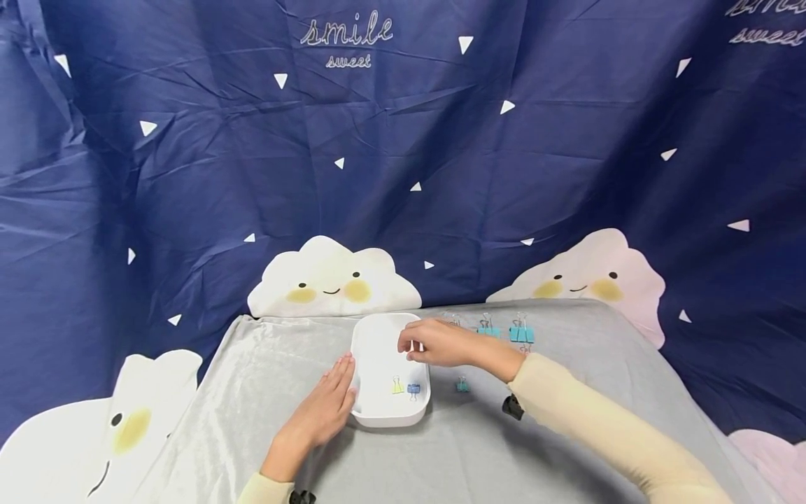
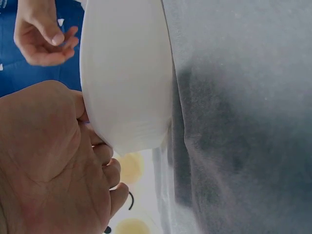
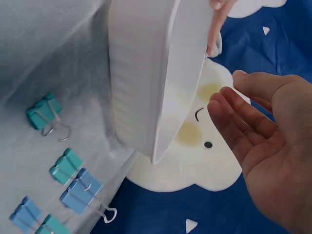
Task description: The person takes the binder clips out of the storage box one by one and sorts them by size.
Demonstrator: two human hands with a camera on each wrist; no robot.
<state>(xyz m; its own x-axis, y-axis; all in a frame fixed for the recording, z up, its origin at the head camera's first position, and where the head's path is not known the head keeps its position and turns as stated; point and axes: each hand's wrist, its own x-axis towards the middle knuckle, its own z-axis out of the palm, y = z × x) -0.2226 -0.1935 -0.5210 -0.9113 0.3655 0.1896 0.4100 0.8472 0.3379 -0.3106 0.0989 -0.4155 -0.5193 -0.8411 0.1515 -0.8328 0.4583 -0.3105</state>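
A white tray (image 1: 384,421) lies on the grey cloth, with a yellow binder clip (image 1: 398,386) and a blue binder clip (image 1: 413,389) inside near its front. My left hand (image 1: 324,402) rests along the tray's left side, fingers fairly straight against the rim. Over the tray's right rim reaches my right hand (image 1: 434,341), its fingers loosely bent. In the right wrist view, a gap shows between that hand's thumb and fingers (image 3: 234,117), with nothing held there. To the right of the tray lie several binder clips, among them a small teal clip (image 1: 462,384).
Large teal clips (image 1: 521,334) lie at the back right, partly behind the right forearm. The right wrist view also shows a blue clip (image 3: 81,191) beside teal ones. Grey cloth (image 1: 277,357) covers the table. A navy curtain (image 1: 403,140) with clouds hangs behind.
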